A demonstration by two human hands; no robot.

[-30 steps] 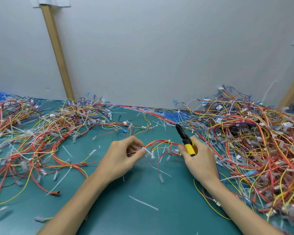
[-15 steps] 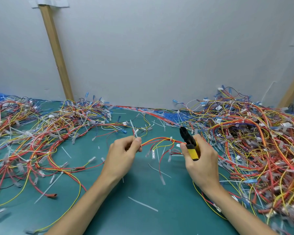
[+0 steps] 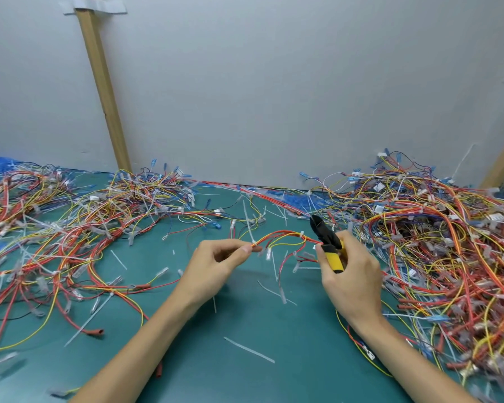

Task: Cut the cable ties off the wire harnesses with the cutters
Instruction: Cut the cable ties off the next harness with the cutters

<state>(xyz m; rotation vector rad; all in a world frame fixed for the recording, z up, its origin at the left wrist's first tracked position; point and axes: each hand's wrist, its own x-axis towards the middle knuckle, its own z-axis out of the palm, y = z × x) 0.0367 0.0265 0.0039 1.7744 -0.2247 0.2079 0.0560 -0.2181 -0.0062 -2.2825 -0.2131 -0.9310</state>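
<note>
A small harness (image 3: pixel 285 238) of red, orange and yellow wires arches just above the green table between my hands. My left hand (image 3: pixel 218 267) pinches its left end between thumb and fingers, right by a white cable tie (image 3: pixel 248 225) whose tail sticks upward. A second white tie (image 3: pixel 302 235) wraps the bundle further right. My right hand (image 3: pixel 351 274) grips the yellow-handled cutters (image 3: pixel 328 245). Their black jaws point up and to the left, just right of the second tie and apart from it.
Big tangles of wire harnesses lie at the left (image 3: pixel 64 228) and at the right (image 3: pixel 437 242) of the green table (image 3: pixel 245 370). Cut white tie pieces (image 3: pixel 248 349) are scattered between my arms. A grey wall and a wooden post (image 3: pixel 105 91) stand behind.
My left hand shifted along the harness to pinch it beside the upright tie and raised it. My right hand with the cutters drifted slightly right and down.
</note>
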